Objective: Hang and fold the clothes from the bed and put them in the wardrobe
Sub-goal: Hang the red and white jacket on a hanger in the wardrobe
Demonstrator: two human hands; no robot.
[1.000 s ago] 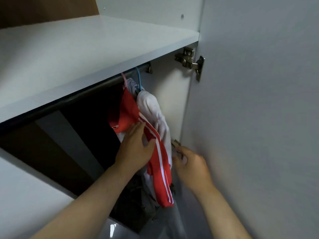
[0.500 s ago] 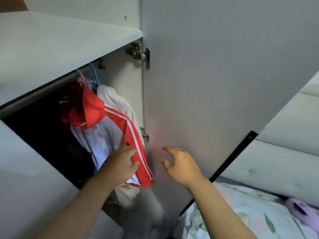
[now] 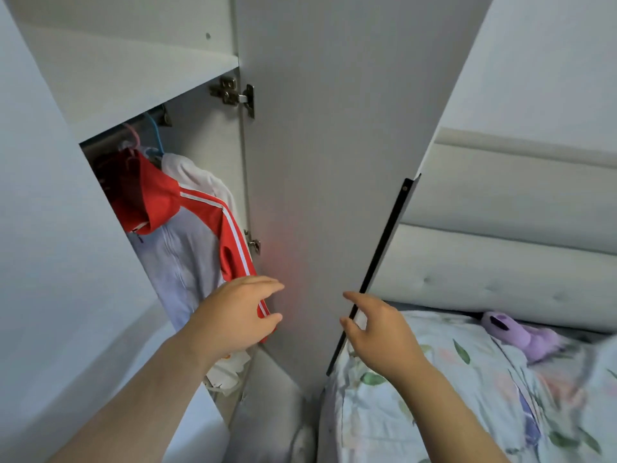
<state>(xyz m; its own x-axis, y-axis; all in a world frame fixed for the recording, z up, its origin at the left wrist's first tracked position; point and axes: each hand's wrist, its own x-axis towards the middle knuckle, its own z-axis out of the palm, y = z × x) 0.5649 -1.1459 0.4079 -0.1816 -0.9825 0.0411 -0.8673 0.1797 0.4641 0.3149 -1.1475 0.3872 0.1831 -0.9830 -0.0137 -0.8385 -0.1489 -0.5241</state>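
Beside the open white wardrobe door (image 3: 327, 162), red-and-white striped jacket (image 3: 187, 228) hanging inside on the rail, left hand (image 3: 233, 319) hovering loose-fingered before its sleeve, grasping nothing, right hand (image 3: 380, 332) reaching relaxed at the door's black edge handle (image 3: 380, 259).

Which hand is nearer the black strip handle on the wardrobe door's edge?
Right hand: its fingers reach around the black strip handle. The left hand is across the door, by the red-and-white jacket.
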